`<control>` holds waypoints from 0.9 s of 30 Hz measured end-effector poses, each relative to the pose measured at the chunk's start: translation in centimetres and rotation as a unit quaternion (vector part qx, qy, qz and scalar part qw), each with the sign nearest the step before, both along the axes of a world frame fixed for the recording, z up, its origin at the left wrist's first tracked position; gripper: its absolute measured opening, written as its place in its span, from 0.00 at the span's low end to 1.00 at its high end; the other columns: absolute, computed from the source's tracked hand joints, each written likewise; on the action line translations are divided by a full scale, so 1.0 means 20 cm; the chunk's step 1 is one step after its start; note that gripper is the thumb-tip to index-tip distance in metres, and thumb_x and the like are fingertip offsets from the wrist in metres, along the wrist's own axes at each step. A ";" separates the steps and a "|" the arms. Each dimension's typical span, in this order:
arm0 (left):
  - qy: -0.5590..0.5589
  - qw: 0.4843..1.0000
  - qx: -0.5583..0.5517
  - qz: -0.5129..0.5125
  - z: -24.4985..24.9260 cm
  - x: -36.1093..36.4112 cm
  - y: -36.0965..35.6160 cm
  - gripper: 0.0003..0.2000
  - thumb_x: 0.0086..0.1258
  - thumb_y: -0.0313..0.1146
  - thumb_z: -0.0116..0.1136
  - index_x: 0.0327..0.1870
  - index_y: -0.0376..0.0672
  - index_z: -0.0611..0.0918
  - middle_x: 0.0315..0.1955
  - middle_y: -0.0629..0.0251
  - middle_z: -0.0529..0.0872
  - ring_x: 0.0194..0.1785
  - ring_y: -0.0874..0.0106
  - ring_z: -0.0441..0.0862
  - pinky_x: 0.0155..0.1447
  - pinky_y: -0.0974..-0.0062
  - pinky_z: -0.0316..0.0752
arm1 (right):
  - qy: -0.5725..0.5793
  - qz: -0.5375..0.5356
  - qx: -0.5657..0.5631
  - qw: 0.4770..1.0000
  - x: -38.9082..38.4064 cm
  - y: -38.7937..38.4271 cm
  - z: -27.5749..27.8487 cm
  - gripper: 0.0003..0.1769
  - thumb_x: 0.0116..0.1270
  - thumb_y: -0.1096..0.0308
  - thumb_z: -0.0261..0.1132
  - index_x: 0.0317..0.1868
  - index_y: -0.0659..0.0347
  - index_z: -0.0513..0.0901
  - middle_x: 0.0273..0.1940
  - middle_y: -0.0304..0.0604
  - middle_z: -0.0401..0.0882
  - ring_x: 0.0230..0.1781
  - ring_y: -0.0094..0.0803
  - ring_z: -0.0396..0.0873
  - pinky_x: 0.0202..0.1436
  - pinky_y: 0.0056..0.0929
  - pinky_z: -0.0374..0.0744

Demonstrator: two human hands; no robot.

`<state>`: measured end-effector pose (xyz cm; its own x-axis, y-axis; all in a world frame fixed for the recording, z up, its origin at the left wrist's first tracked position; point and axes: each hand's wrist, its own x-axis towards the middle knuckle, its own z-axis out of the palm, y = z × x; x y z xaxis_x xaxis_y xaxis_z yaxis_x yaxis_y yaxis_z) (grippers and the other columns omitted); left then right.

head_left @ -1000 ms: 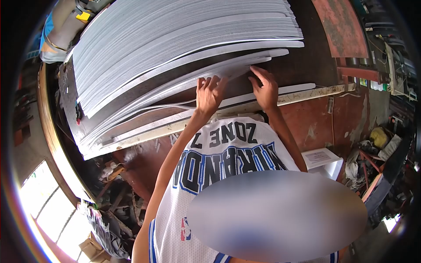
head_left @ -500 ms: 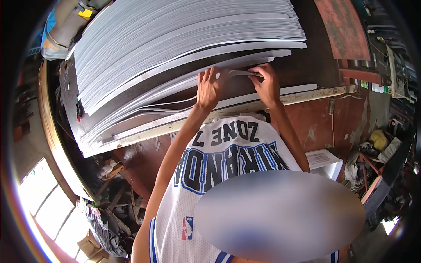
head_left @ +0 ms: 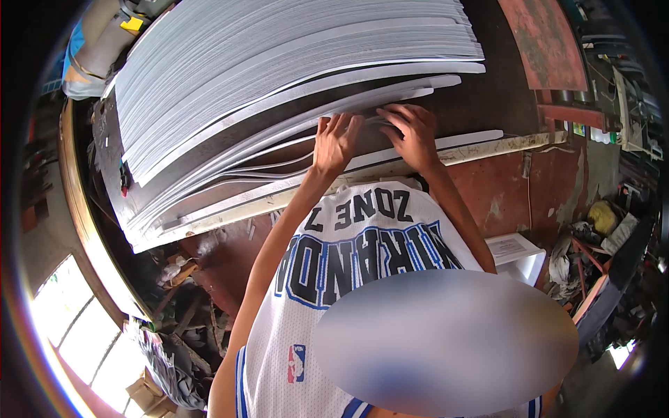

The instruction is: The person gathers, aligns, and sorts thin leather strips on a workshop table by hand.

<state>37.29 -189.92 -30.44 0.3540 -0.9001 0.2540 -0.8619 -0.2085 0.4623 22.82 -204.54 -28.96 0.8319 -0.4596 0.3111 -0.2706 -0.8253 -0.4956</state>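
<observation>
Long, thin white strips (head_left: 230, 161) lie in a loose bundle along the near part of the dark tabletop, and several bow apart from one another. My left hand (head_left: 336, 144) is closed over this bundle, with the strips passing under its fingers. Just to its right, my right hand (head_left: 414, 136) has its thumb and index finger around the right-hand part of a strip; the fingers partly hide the contact. A single white strip (head_left: 468, 139) lies along the table's near edge, below the right hand.
A large stack of white strips (head_left: 293, 76) covers the far side of the dark table (head_left: 498, 97). Beyond its right end stands a reddish metal piece (head_left: 543, 42). A white box (head_left: 516, 254) sits below the table at right, and clutter (head_left: 185, 306) fills the lower left.
My right hand has shifted left, closer to my left hand, and its fingers have spread a little from their pinch. My left hand stays nearly in place on the strips.
</observation>
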 end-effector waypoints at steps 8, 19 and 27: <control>0.004 1.000 0.004 0.011 0.00 -0.01 0.02 0.15 0.64 0.29 0.56 0.53 0.45 0.80 0.45 0.62 0.82 0.50 0.63 0.81 0.54 0.61 0.70 | -0.011 0.052 0.023 0.998 0.05 -0.02 -0.06 0.11 0.59 0.70 0.71 0.44 0.53 0.87 0.44 0.34 0.83 0.49 0.36 0.78 0.60 0.38 0.72; -0.026 1.000 -0.005 -0.017 -0.04 -0.02 0.03 0.17 0.63 0.29 0.58 0.54 0.44 0.81 0.47 0.62 0.82 0.51 0.63 0.81 0.54 0.60 0.72 | -0.007 0.043 0.031 0.999 0.06 0.00 -0.06 0.10 0.60 0.70 0.71 0.42 0.54 0.86 0.44 0.35 0.82 0.50 0.37 0.78 0.59 0.38 0.73; -0.085 0.990 -0.108 -0.017 0.06 -0.02 0.05 0.16 0.59 0.27 0.69 0.49 0.43 0.83 0.40 0.66 0.83 0.41 0.69 0.82 0.45 0.68 0.71 | -0.085 0.056 0.029 0.994 0.06 0.02 0.01 0.15 0.55 0.76 0.73 0.42 0.56 0.82 0.49 0.34 0.83 0.50 0.37 0.79 0.59 0.38 0.73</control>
